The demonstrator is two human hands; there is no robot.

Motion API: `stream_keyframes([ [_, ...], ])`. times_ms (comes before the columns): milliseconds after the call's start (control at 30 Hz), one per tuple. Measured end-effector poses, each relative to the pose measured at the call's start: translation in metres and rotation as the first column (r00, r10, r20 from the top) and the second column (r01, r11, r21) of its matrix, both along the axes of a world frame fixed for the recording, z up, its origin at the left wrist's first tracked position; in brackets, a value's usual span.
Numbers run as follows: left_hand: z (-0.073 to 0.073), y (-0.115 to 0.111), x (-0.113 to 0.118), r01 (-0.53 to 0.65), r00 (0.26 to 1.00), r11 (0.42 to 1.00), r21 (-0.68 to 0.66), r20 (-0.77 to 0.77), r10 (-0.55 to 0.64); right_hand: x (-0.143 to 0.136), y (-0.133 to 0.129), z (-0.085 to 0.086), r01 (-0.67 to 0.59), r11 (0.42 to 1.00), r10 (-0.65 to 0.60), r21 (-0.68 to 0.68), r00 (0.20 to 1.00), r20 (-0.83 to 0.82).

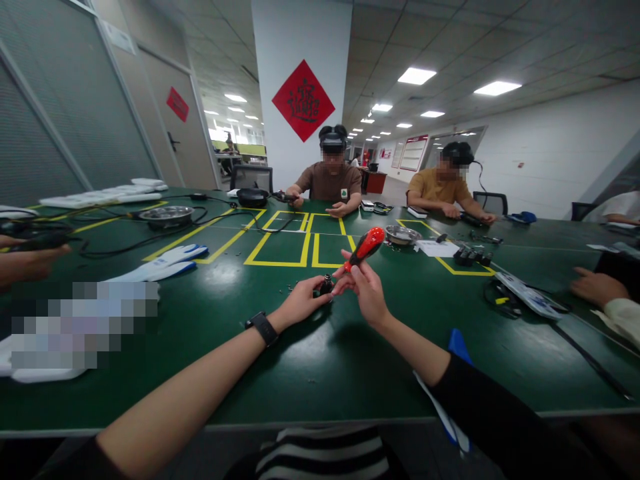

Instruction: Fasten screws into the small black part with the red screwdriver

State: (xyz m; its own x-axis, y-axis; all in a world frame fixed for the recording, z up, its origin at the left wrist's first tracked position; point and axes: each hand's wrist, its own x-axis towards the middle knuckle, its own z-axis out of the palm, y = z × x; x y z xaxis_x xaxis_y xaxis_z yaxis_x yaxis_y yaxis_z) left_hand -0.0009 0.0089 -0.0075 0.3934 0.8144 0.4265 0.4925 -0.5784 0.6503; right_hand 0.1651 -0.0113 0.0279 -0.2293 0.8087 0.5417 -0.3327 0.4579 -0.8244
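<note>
My right hand (369,292) is closed around a screwdriver (369,245) with a red and black handle, which tilts up to the right. The blade of the screwdriver is hidden by the fingers. Close beside it, my left hand (299,303) pinches a small black part (327,285) with a metallic top, held just above the green table (280,373). What kind of part it is, I cannot make out. The fingers of both hands nearly meet around it. Several tiny dark pieces, perhaps screws, lie on the table just beyond my left hand.
A white and blue glove (160,263) lies to the left, another glove (457,347) by my right forearm. Right of centre are a metal bowl (401,235), black parts (473,256) and a power strip (529,295). Co-workers sit opposite and at both sides.
</note>
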Motion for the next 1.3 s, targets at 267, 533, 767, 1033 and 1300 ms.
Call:
stream_keyframes([
  [267, -0.0037, 0.0009, 0.0004, -0.026, 1.000, 0.995, 0.100, -0.012, 0.027, -0.0023, 0.0015, -0.0023, 0.128, 0.991, -0.128, 0.025, 0.992, -0.019],
  [533, -0.0031, 0.0014, 0.0004, -0.025, 0.999, 0.997, 0.073, -0.024, 0.027, -0.0040, -0.0033, -0.0036, 0.136, 0.989, -0.136, 0.062, 0.991, 0.003],
  [767, -0.0012, 0.0000, 0.0005, -0.031, 0.999, 0.998, 0.053, -0.022, 0.032, -0.0048, -0.0039, -0.0038, 0.156, 0.985, -0.157, 0.076, 0.988, 0.005],
  [1033, 0.0009, -0.0014, 0.0004, -0.029, 0.999, 0.997, 0.067, -0.028, 0.031, -0.0049, -0.0032, -0.0046, 0.166, 0.984, -0.164, 0.058, 0.986, -0.026],
  [1300, -0.0017, -0.0002, -0.0001, -0.037, 0.998, 0.996, 0.082, -0.039, 0.040, -0.0054, -0.0039, -0.0047, 0.169, 0.984, -0.168, 0.063, 0.985, -0.024],
])
